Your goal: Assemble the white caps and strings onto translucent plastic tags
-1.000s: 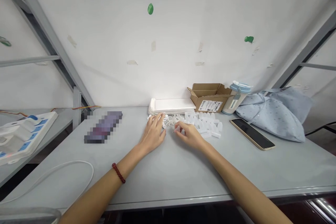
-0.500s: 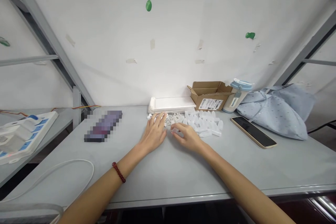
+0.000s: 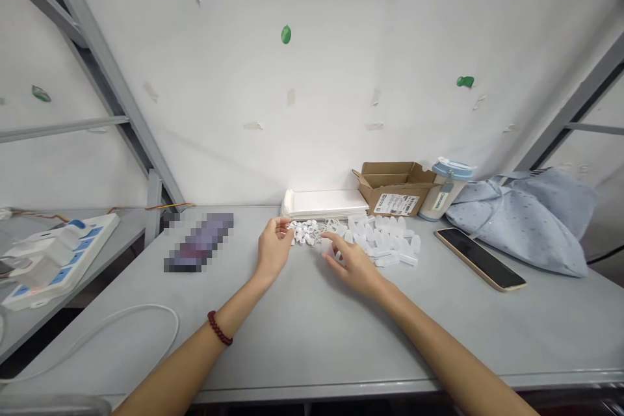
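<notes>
Caps [image 3: 303, 234] are lying heaped on the bench [image 3: 312, 325], the left hand [image 3: 273, 249] hanging half-curled at eight o'clock from them, whether pinching one I cannot tell, while the right hand [image 3: 357, 266] is holding its fingers spread at four o'clock. Light fingertip contact should be serving best: the caps are looking small and rounded, the pieces [image 3: 382, 238] at three o'clock smooth and translucent.

Dk-red beaded bracelet [image 3: 219, 330], L arm [image 3: 199, 357]
</notes>
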`<state>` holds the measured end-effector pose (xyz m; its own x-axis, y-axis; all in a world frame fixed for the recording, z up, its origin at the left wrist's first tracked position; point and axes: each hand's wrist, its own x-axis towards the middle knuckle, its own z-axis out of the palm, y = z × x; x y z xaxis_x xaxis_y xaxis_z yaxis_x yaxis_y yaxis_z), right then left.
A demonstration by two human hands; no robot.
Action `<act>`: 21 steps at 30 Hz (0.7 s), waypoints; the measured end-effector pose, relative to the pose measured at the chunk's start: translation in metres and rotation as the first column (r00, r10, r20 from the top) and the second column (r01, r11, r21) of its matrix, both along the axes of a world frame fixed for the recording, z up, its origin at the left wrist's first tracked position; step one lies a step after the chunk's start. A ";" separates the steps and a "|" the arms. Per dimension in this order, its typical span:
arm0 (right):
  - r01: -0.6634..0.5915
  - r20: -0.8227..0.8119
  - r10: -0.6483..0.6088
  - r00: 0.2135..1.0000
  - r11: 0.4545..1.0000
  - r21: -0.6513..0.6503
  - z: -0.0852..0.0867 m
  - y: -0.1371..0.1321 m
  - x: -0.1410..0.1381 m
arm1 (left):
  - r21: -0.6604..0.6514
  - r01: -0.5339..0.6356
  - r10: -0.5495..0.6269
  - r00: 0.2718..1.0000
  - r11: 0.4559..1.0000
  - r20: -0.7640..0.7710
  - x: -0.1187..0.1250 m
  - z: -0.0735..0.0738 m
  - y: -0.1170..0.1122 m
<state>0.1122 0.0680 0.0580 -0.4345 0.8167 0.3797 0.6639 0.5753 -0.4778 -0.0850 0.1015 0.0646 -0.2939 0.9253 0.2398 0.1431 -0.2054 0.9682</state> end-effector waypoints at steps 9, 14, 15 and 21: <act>0.021 0.002 -0.021 1.000 1.000 -0.016 -0.004 -0.001 -0.003 | -0.148 0.126 -0.060 0.921 0.981 0.385 -0.017 0.008 0.004; 0.003 -0.007 -0.003 1.000 1.000 0.000 -0.005 -0.001 -0.005 | -0.175 0.455 -0.317 0.802 0.873 0.507 0.003 0.016 -0.015; 0.001 -0.012 -0.001 1.000 1.000 0.004 -0.005 -0.001 -0.005 | -0.179 0.501 -0.358 0.786 0.847 0.504 0.006 0.017 -0.018; -0.012 -0.003 0.012 1.000 1.000 0.028 -0.006 -0.001 -0.005 | -0.216 0.560 -0.501 0.821 0.800 0.276 0.010 0.020 -0.027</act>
<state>0.1072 0.0670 0.0517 -0.4433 0.8005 0.4033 0.6553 0.5964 -0.4635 -0.0748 0.0746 0.0845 0.2503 0.9666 -0.0560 -0.1070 0.0850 0.9906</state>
